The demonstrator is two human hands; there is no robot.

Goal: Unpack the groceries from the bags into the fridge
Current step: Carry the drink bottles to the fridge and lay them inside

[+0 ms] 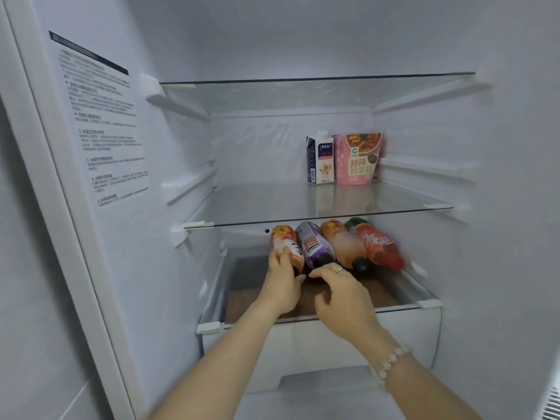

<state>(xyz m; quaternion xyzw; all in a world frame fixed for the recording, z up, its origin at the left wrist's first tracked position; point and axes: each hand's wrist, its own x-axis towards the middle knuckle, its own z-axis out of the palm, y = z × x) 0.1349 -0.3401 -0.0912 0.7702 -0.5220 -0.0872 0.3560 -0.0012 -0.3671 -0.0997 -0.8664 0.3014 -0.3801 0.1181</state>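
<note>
While reaching into fridge (303, 40), grips leftmost bottle (283, 237) with left hand (285, 283); touches purple bottle (310, 244) with right hand (344, 295), grasp indeterminate.

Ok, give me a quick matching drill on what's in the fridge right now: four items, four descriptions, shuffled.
1 carton
2 pink cup
3 leftmost orange bottle
4 red bottle

A lying rightmost on the lower shelf
B gripped by the left hand
C standing rightmost on the middle shelf
D standing just left of the cup

Pairs: 1-D, 2-C, 3-B, 4-A
</note>
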